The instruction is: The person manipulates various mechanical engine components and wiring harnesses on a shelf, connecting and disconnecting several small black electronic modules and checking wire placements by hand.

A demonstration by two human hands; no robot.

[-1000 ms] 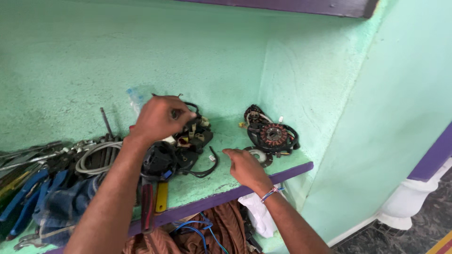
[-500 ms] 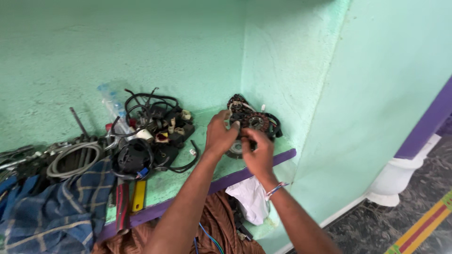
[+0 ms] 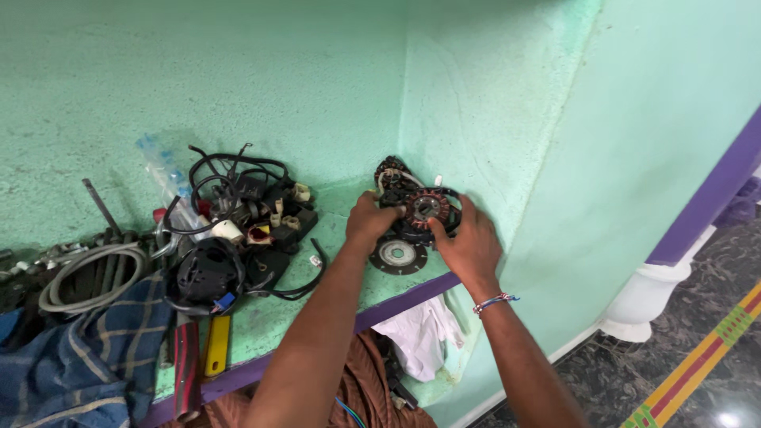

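Note:
Both my hands hold a round stator coil (image 3: 426,208) with copper windings, tilted up off the green shelf (image 3: 333,297) in the right corner. My left hand (image 3: 369,223) grips its left edge and my right hand (image 3: 469,244) cups its right edge. Under it lies a flat round metal plate (image 3: 397,255). A second dark coil part (image 3: 391,171) sits just behind, against the wall.
Left of my hands lies a heap of black cables and connectors (image 3: 246,214), a grey cable coil (image 3: 83,273), a checked blue cloth (image 3: 79,349), and a yellow-handled tool (image 3: 217,355). White cloth (image 3: 420,333) hangs below the shelf edge. The wall corner closes in on the right.
My left hand left the cable heap and moved right to the coil. Both hands have lifted and tilted the coil, baring the round plate beneath. The camera has shifted right.

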